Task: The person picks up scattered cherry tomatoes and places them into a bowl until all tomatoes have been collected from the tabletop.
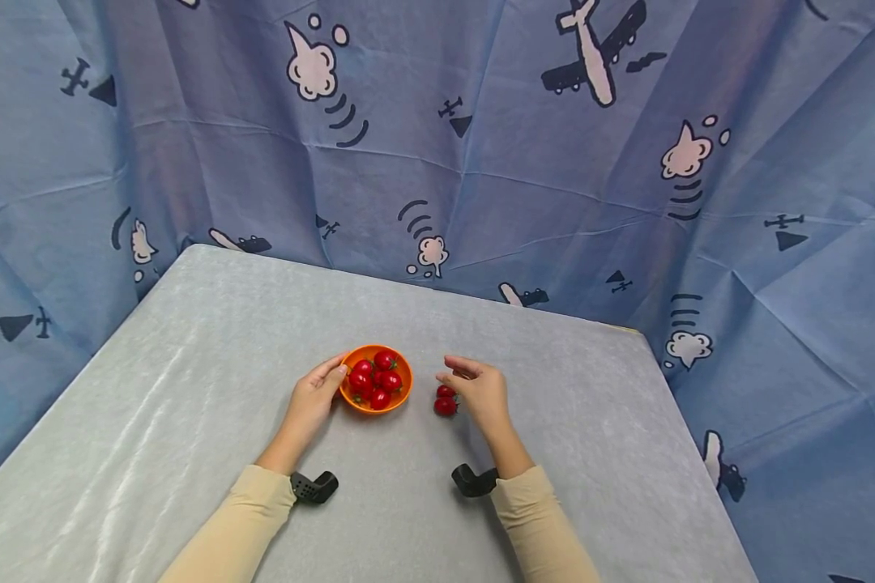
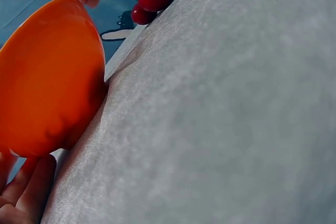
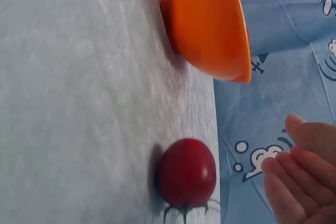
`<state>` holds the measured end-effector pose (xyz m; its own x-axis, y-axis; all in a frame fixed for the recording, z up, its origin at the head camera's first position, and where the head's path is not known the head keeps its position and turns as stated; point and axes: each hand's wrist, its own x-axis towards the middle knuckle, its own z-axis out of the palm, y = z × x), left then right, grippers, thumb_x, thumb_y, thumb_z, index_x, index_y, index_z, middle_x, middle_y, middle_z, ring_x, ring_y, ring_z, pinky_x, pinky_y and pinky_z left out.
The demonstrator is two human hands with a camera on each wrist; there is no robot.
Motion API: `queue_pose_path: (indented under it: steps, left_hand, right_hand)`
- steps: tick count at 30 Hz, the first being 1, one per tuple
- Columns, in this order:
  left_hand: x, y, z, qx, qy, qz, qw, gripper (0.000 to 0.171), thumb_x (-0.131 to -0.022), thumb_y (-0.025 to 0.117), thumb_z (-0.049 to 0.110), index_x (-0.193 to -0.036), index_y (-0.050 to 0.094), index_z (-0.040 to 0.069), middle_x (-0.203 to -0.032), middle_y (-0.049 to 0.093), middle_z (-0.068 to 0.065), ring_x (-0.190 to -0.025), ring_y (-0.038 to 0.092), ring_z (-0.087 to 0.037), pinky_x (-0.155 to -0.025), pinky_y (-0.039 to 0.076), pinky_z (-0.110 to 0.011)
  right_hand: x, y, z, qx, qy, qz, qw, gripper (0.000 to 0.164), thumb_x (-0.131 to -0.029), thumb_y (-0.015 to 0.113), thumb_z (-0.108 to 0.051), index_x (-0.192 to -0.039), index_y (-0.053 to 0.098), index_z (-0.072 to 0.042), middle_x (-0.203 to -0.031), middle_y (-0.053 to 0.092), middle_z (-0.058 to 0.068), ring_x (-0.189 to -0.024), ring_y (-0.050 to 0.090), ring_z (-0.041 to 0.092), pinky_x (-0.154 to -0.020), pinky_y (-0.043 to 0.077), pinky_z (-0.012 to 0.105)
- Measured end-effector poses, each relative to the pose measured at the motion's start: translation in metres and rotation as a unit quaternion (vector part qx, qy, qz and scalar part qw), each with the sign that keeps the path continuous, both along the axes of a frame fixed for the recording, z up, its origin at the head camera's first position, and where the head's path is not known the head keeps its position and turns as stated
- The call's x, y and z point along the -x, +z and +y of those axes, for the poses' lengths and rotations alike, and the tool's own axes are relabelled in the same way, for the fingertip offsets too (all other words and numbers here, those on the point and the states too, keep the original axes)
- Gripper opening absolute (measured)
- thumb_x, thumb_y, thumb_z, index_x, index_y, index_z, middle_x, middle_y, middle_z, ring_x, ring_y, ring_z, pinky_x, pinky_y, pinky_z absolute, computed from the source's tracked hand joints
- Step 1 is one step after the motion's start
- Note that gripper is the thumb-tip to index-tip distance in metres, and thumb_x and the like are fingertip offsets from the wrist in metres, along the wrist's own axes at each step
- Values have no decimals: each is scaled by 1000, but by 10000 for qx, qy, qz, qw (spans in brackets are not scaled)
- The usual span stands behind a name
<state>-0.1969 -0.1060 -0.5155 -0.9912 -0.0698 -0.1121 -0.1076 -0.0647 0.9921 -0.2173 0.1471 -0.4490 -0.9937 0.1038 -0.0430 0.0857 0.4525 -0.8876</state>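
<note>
An orange bowl (image 1: 404,363) with several small red tomatoes (image 1: 360,382) in it stands on the table. My left hand (image 1: 312,398) grips its left side, thumb at the rim and fingers against the outside. Right of the bowl, two loose tomatoes, a nearer one (image 1: 445,406) and a farther one (image 1: 446,391), lie close together. Over them hovers my right hand (image 1: 484,394), thumb and fingers apart with nothing between them. The right wrist view shows one loose tomato (image 3: 187,174) with its green stem, apart from the fingers.
A pale grey cloth covers the table (image 1: 379,502). Behind it and along its sides hangs a blue curtain (image 1: 379,162) printed with planes and clouds. Each wrist wears a black camera mount, a left one (image 1: 315,487) and a right one (image 1: 474,481).
</note>
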Motion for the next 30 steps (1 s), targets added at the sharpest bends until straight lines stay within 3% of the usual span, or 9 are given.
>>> queue_pose_path:
  steps: [4, 15, 18, 25, 30]
  left_hand:
    - [0, 0, 1, 48, 25, 45, 10000, 43, -103, 54, 24, -142, 54, 5, -147, 54, -12, -135, 50, -18, -94, 44, -4]
    - [0, 1, 1, -65, 32, 82, 9999, 42, -103, 55, 22, -141, 55, 4, -146, 55, -13, -135, 50, -21, -93, 44, -3]
    - [0, 1, 0, -66, 9, 75, 9999, 43, -103, 55, 23, -141, 55, 4, -147, 54, -12, -133, 51, -16, -93, 44, -3]
    - [0, -1, 0, -73, -14, 69, 9999, 43, -103, 54, 22, -142, 54, 3, -146, 54, -15, -108, 55, 15, -92, 45, -3]
    - [0, -1, 1, 4, 33, 63, 10000, 43, -103, 55, 23, -141, 55, 4, -146, 55, -14, -115, 56, 8, -92, 45, -4]
  right_hand:
    - [1, 2, 6, -31, -50, -139, 9999, 37, -83, 80, -15, -117, 74, -4, -120, 73, 11, -118, 66, 28, -98, 56, 41]
    - [5, -6, 19, -81, -116, -192, 9997, 37, -82, 81, -14, -117, 73, -3, -120, 73, 12, -117, 66, 27, -98, 56, 40]
    - [5, -8, 22, -110, -122, -182, 9997, 37, -82, 81, -14, -117, 74, -3, -120, 73, 12, -117, 66, 27, -98, 56, 41]
    - [5, -11, 28, -242, -46, -189, 9995, 35, -83, 81, -15, -114, 75, -3, -118, 73, 14, -115, 66, 28, -98, 55, 44]
    - [7, -16, 32, -329, 10, -184, 9993, 34, -83, 81, -15, -114, 75, -3, -116, 73, 15, -114, 67, 28, -97, 55, 43]
